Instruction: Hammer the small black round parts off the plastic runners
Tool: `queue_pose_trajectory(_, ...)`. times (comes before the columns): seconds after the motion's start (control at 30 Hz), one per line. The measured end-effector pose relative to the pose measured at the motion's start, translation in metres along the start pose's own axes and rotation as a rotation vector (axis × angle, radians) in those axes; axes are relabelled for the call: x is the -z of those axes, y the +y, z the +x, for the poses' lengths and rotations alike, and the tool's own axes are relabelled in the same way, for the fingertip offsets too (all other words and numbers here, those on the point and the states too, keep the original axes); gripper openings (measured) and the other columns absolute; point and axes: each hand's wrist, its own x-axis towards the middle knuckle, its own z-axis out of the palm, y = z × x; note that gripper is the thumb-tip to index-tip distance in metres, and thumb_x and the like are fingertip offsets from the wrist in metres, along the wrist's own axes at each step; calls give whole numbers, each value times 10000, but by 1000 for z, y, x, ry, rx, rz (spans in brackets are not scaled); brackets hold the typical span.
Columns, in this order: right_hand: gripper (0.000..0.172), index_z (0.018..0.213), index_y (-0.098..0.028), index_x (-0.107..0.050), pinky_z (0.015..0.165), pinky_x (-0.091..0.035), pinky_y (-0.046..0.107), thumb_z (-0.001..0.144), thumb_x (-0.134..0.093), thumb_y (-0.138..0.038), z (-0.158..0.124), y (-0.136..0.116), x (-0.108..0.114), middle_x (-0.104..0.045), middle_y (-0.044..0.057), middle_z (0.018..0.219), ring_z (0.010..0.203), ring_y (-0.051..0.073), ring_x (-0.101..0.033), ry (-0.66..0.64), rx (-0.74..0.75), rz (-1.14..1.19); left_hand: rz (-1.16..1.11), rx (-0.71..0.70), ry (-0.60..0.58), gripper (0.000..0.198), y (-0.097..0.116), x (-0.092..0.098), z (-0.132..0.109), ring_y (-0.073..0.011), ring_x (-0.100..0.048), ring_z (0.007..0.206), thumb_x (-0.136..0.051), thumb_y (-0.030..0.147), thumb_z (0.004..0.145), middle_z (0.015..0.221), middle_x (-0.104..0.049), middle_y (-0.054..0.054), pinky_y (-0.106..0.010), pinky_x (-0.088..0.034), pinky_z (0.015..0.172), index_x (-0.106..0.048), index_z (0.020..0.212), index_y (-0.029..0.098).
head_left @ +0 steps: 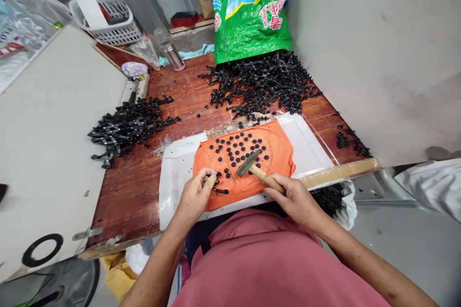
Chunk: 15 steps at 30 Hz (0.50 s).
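An orange sheet [248, 184] lies on a white covering [171, 187] at the table's front edge, with several round black pieces [230, 153] spread over it. My left hand [201, 187] pinches a small black part [216, 182] at the sheet's left side; the fingertips partly hide it. Just right of those fingers, a thin black strip [222, 191] rests on the orange. My right hand [290, 194] is closed round the wooden handle of a small hammer [266, 177]. The hammer's dark green head [248, 163] is over the middle of the sheet.
Behind the sheet, a large heap of black parts [266, 81] spills from a green bag [252, 33]. Another black pile [124, 127] is at the left. A metal flask [173, 56] and white basket [115, 29] stand behind it. A grey panel [382, 57] rises at the right.
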Motion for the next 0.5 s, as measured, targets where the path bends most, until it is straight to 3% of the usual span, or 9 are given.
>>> queue_pose_trajectory(0.23,142,874,-212,-590,613,-351,246,955,-564,-325,-1,10,-2,-506,-59,694,655,134,-473,42,-8,-66,72,-34,36,268,-5,-6,11,-123,-498,587,-507,435,935,683,-553,37,-221,-406,575,-638,982,207)
queue_pose_trajectory(0.5,187,890,-210,-615,602,-357,246,966,-564,-373,-1,11,-1,-516,-59,677,636,134,-480,52,-9,-83,137,-59,13,237,-6,-8,17,-149,-579,686,-503,399,932,719,-613,19,-240,-458,680,-638,942,205)
